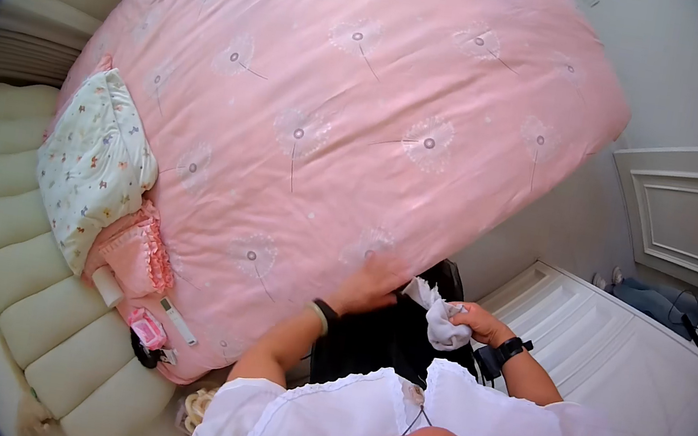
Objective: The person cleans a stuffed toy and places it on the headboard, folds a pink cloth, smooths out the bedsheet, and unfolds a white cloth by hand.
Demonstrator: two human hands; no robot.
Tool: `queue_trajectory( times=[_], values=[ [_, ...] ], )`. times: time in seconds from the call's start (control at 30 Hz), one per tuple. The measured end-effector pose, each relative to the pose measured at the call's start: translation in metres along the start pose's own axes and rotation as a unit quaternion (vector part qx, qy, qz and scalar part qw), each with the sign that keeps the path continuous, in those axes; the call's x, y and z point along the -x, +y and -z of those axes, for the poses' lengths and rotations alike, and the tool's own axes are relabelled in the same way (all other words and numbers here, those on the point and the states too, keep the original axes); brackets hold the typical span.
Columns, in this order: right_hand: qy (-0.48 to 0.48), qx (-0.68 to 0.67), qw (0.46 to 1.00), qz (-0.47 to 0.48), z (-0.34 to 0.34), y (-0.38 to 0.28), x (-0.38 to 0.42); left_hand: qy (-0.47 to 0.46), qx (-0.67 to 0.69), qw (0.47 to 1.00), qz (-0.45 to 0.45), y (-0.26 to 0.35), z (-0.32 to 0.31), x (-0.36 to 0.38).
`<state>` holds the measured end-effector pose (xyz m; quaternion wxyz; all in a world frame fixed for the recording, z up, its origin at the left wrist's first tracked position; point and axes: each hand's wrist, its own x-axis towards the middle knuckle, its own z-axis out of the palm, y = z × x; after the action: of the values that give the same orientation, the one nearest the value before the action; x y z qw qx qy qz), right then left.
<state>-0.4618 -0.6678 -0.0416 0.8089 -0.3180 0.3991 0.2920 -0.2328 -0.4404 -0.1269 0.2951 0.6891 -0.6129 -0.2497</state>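
My right hand (486,325) is closed around a bunched white cloth (447,325), whose loose end hangs out to the left. I cannot make out whether the cloth is a rag or a small garment. At the near edge of the bed, my left hand (369,285) is smeared by motion, so its fingers do not show clearly. It is close to the pink dandelion-print bedding (324,205) and a little left of the cloth. Below both hands is a black surface (366,342), partly hidden by my arms.
A white pillow (95,167), a ruffled pink cushion (140,255), a white remote (178,322) and a pink packet (147,328) lie near the padded headboard (36,316). A white ridged cabinet (583,343) stands at right. Beyond it, a person's jeans-clad leg (657,303) shows.
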Motion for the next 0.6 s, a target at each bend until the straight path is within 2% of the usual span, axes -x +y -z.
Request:
queue_trajectory(
  times=[0.03,0.07,0.1,0.13,0.17,0.27,0.3,0.33,0.37,0.4,0.43,0.47,0.5,0.6],
  values=[
    [-0.016,0.001,1.0,-0.002,0.012,-0.007,0.0,0.08,-0.046,0.994,0.052,-0.025,0.031,-0.021],
    [-0.02,0.004,1.0,0.002,0.024,-0.017,-0.002,0.173,-0.127,0.962,0.17,-0.058,0.069,-0.048],
    [-0.021,0.004,1.0,0.007,0.036,-0.024,-0.002,0.315,-0.152,0.909,0.229,-0.098,0.104,-0.068],
    [-0.022,0.001,1.0,0.014,0.049,-0.026,-0.004,0.366,-0.254,0.838,0.314,-0.135,0.135,-0.086],
    [-0.014,0.004,1.0,0.016,0.059,-0.032,-0.003,0.384,-0.243,0.795,0.402,-0.167,0.158,-0.099],
    [0.004,0.003,1.0,0.008,0.089,-0.04,0.005,0.258,-0.271,0.816,0.441,-0.193,0.138,-0.158],
    [-0.002,0.003,1.0,-0.008,0.095,-0.04,0.007,0.242,-0.288,0.873,0.312,-0.17,0.106,-0.183],
    [-0.009,0.002,1.0,-0.025,0.099,-0.04,0.009,0.203,-0.201,0.929,0.236,-0.131,0.07,-0.206],
    [-0.02,-0.001,0.999,-0.039,0.104,-0.038,0.005,0.102,-0.15,0.972,0.148,-0.094,0.029,-0.219],
    [-0.017,0.024,0.999,-0.041,0.104,-0.038,0.008,0.041,-0.12,0.991,0.044,-0.045,0.001,-0.226],
    [-0.001,0.093,0.994,-0.058,0.099,-0.042,0.012,-0.013,-0.084,0.994,-0.073,-0.024,-0.041,-0.222],
    [-0.009,0.156,0.986,-0.067,0.097,-0.047,0.014,-0.094,0.023,0.986,-0.135,-0.004,-0.065,-0.217],
    [-0.016,0.218,0.973,-0.077,0.097,-0.051,0.018,-0.172,0.13,0.957,-0.193,0.007,-0.078,-0.217],
    [-0.005,0.179,0.98,-0.09,0.115,-0.041,0.026,-0.107,0.008,0.988,-0.11,-0.004,0.004,-0.252]
  ],
)
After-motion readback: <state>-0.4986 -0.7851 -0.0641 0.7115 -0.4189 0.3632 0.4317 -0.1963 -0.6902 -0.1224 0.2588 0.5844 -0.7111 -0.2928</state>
